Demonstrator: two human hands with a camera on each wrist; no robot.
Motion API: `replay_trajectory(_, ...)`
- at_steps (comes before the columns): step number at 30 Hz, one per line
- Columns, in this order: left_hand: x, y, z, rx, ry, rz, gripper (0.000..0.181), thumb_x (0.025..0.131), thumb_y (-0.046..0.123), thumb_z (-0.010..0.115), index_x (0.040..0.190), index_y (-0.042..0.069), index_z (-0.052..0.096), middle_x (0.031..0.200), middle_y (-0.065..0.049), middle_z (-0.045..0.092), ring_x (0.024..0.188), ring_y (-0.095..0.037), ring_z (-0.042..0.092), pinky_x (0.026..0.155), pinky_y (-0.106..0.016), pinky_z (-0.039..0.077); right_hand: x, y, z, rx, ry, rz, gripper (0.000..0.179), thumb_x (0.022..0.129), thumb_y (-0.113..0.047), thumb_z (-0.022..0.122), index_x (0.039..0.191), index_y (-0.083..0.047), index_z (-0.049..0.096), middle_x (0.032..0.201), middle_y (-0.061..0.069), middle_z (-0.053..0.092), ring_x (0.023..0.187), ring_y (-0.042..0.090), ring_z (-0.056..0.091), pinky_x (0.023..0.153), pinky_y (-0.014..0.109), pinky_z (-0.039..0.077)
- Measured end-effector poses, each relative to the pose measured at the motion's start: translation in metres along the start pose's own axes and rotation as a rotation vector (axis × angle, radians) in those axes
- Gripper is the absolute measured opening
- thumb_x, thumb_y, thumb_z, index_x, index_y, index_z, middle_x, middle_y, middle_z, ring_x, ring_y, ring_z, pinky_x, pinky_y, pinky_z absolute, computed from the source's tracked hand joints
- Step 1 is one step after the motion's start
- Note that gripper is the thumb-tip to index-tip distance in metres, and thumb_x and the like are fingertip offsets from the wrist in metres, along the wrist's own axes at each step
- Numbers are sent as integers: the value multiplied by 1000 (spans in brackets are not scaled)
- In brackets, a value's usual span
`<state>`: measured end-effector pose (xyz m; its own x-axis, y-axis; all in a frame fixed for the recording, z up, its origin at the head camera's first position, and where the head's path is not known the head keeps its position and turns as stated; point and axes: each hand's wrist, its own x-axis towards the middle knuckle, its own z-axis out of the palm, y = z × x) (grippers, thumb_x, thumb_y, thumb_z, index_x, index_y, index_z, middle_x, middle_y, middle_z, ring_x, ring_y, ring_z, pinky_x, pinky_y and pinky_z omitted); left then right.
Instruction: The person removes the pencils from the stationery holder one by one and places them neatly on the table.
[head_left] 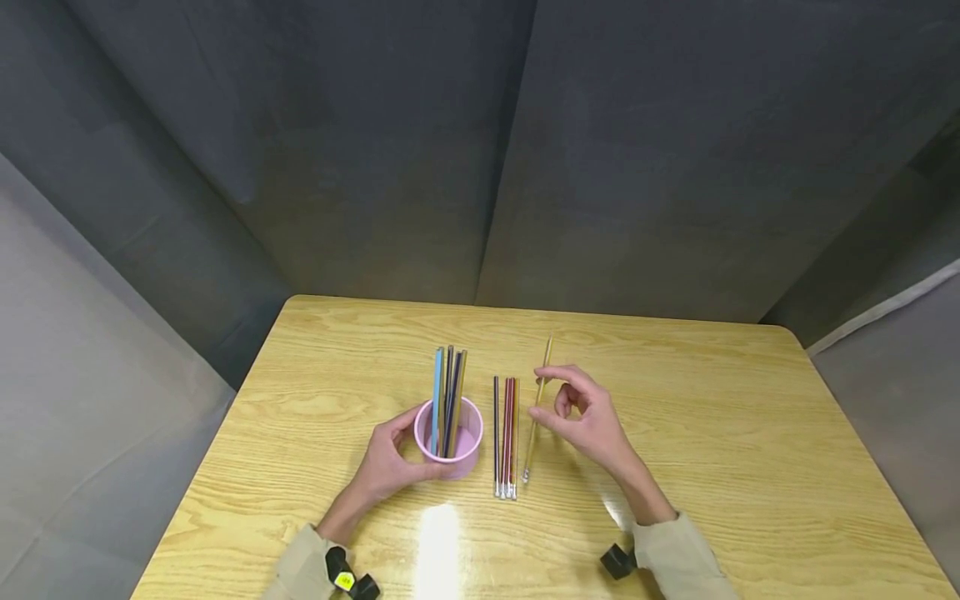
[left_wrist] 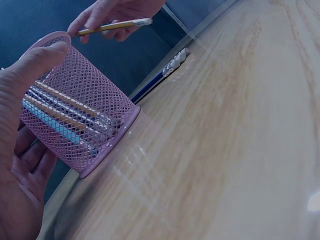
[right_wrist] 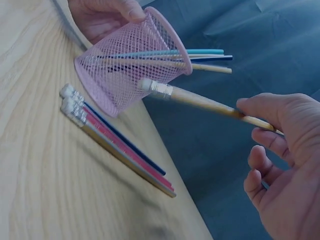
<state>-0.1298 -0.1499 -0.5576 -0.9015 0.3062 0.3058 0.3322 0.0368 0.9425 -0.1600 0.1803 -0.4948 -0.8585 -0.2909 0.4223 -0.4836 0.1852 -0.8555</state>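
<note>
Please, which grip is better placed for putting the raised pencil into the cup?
Probably the right grip: it pinches that yellow pencil above the table, while the left grip is occupied holding the cup.

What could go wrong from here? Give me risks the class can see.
Pinched in midair by the right hand, the yellow pencil might slip and drop. The left hand grips the cup; if tipped, the pencils inside could slide out. The loose pencils beside the cup might roll if knocked.
</note>
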Motion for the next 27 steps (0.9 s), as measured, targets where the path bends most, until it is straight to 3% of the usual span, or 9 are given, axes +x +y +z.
replay_trajectory(9, 0, -1, 0, 3, -1, -2, 88, 68, 4, 97, 148, 7, 58, 143, -12, 65, 134, -21, 59, 118, -32, 43, -8, 15, -1, -79, -108, 132, 55, 85, -1, 85, 135, -13, 65, 116, 17, 62, 64, 10, 49, 52, 20, 45)
replay_trajectory(17, 0, 0, 0, -2, 3, -3, 87, 69, 4, 96, 147, 4, 58, 142, -14, 65, 133, -21, 60, 117, -32, 45, -12, 25, 0, -120, -177, 211, 54, 86, -2, 84, 136, -4, 63, 118, 21, 63, 60, 7, 47, 47, 18, 42)
replay_trajectory(24, 0, -1, 0, -3, 2, -1, 87, 69, 3, 96, 147, 4, 58, 142, -14, 65, 133, -20, 60, 118, -32, 44, -11, 31, 3, -167, -218, 260, 50, 89, -9, 83, 135, -2, 65, 92, 20, 60, 60, 10, 45, 49, 17, 38)
replay_trajectory(27, 0, -2, 0, -3, 3, 7, 87, 69, 2, 96, 146, 2, 58, 141, -16, 65, 132, -20, 60, 117, -32, 45, -10, 33, 4, -174, -222, 269, 48, 91, -11, 82, 135, -3, 65, 90, 18, 58, 61, 10, 44, 49, 18, 37)
